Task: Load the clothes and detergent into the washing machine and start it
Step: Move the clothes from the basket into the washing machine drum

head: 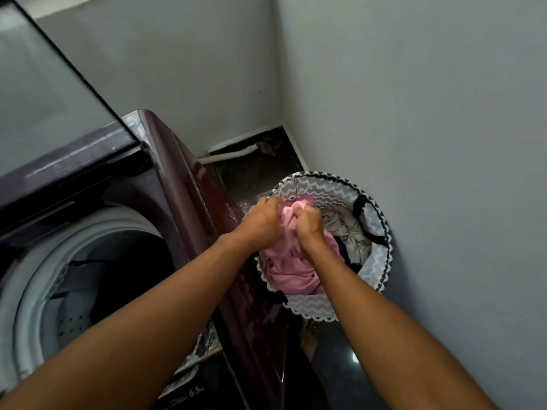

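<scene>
A round laundry basket (340, 189) with a grey-and-white zigzag lining stands on the floor to the right of the machine. A pink garment (291, 269) lies on top of the clothes in it. My left hand (262, 221) and my right hand (307, 224) are both closed on the upper end of that pink garment, side by side over the basket. Beige and dark clothes (346, 229) lie beneath. The maroon top-loading washing machine (189, 179) stands at the left with its glass lid (44, 93) raised. Its white drum (38, 288) holds some pale cloth with dark stripes.
Grey walls close in behind and on the right, meeting in a corner beyond the basket. A white pipe (233, 155) runs along the floor at the back wall. The narrow dark floor strip between machine and wall holds the basket. My foot (309, 338) shows below it.
</scene>
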Action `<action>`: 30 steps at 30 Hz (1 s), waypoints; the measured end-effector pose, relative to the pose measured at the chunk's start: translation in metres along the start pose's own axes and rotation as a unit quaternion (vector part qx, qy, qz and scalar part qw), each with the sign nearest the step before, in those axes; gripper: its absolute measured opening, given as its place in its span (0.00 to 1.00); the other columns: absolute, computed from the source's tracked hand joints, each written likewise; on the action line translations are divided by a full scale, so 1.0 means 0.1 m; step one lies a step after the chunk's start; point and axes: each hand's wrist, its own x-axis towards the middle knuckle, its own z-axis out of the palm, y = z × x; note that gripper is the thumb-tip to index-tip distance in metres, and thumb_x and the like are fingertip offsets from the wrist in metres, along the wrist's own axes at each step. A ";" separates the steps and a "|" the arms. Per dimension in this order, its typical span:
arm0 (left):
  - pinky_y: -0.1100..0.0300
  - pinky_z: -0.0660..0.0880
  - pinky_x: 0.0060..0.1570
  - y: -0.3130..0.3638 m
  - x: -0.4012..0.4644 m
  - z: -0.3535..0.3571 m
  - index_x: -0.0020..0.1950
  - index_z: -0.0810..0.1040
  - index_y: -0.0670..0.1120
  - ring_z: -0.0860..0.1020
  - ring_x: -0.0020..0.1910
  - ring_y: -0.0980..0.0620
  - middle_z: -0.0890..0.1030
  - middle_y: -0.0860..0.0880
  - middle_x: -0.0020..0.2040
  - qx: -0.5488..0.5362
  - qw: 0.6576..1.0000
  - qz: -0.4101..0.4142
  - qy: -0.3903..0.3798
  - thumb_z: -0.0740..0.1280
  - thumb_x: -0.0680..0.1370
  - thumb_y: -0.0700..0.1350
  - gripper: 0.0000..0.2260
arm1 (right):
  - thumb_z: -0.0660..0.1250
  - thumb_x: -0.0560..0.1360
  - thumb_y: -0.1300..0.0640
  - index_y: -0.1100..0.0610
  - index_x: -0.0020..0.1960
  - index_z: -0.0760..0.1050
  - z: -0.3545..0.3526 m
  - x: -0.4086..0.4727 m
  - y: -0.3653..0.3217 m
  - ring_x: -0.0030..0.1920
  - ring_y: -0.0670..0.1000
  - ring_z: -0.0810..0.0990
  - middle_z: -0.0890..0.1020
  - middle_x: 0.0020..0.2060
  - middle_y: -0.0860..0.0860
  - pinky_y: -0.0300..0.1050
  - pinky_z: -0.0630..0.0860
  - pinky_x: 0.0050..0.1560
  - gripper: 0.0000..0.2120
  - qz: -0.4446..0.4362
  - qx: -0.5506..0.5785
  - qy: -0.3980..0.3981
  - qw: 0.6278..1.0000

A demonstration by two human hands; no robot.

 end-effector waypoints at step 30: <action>0.56 0.74 0.34 -0.48 -2.81 -2.72 0.45 0.75 0.43 0.76 0.37 0.55 0.79 0.49 0.40 -0.393 0.726 0.050 0.563 0.54 0.80 0.38 0.10 | 0.69 0.78 0.60 0.60 0.46 0.82 1.08 -2.98 -2.24 0.35 0.49 0.82 0.85 0.36 0.53 0.41 0.79 0.36 0.05 -0.247 0.073 -0.349 0.901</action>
